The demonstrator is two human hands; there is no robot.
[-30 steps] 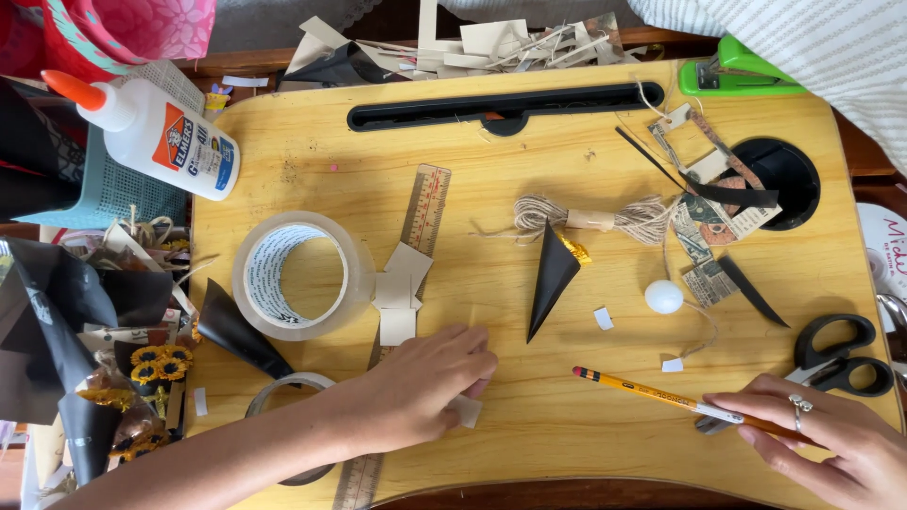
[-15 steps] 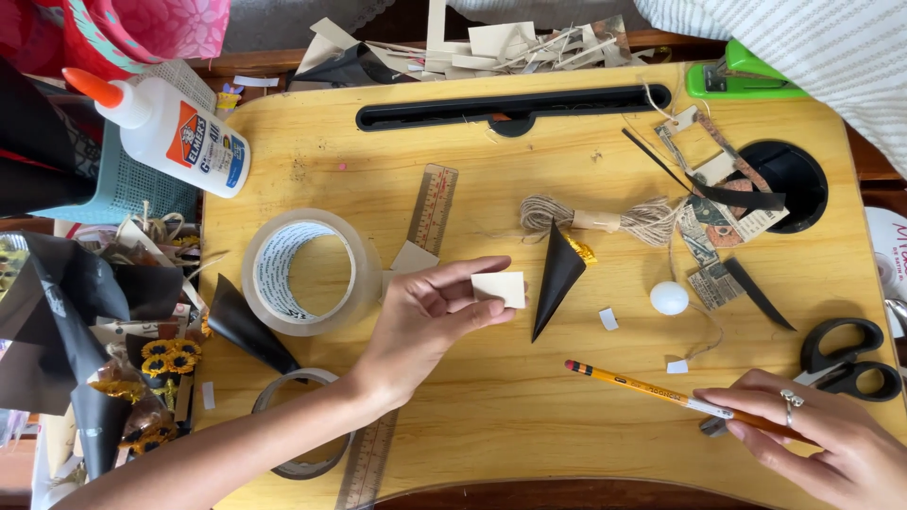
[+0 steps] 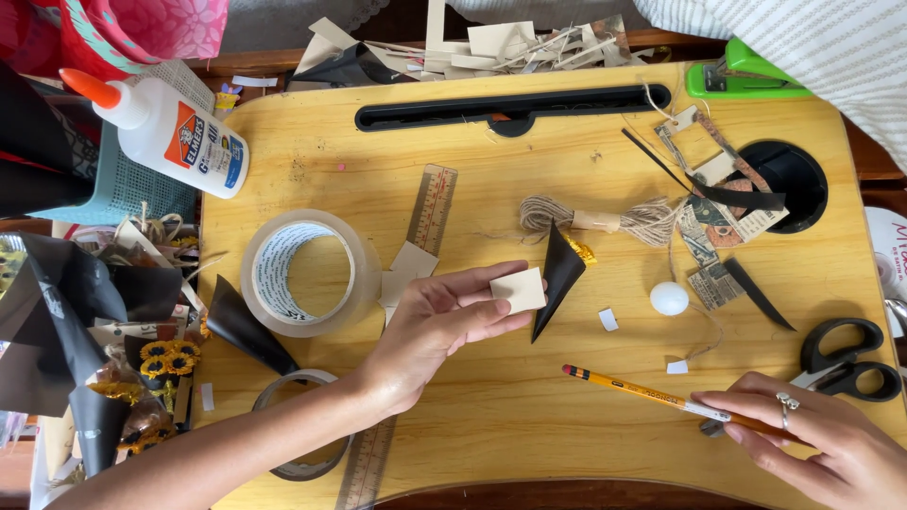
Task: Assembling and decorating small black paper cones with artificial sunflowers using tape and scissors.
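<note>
Cluttering the yellow wooden table (image 3: 510,416) are a tape roll (image 3: 310,272), twine (image 3: 595,219) and scissors (image 3: 850,359). Left hand (image 3: 439,326) is pinching a small beige card (image 3: 519,289) above the tabletop; right hand (image 3: 812,439) is pressing its grip around a pencil (image 3: 652,395) lying near the table's front edge.

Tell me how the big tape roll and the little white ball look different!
The tape roll is a see-through ring with a hole in the middle; the white ball is solid and has no hole. The tape roll is far bigger than the ball. The tape roll sits left of the left hand, which holds a small tan card; the ball lies above the right hand, which holds a pencil. Both are round and rest on the wooden table.
</note>
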